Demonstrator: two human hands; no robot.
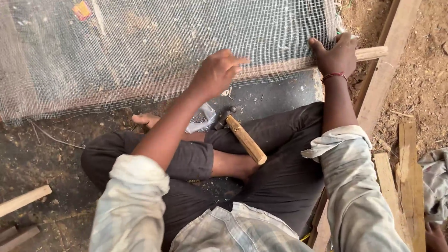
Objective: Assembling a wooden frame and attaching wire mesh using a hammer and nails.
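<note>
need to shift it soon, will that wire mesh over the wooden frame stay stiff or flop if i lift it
The wire mesh probably flops: its loose lower edge already sags and wrinkles past the wooden strip. It looks thin and see-through, so likely light. Cut wire ends may snag fingers.

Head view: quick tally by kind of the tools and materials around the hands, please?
Wire mesh sheet: 1
Wooden batten under the mesh edge: 1
Hammer, lying on the lap: 1
Clear plastic bag: 1
Hands on the mesh edge, left hand and right hand: 2
Total: 6
</note>
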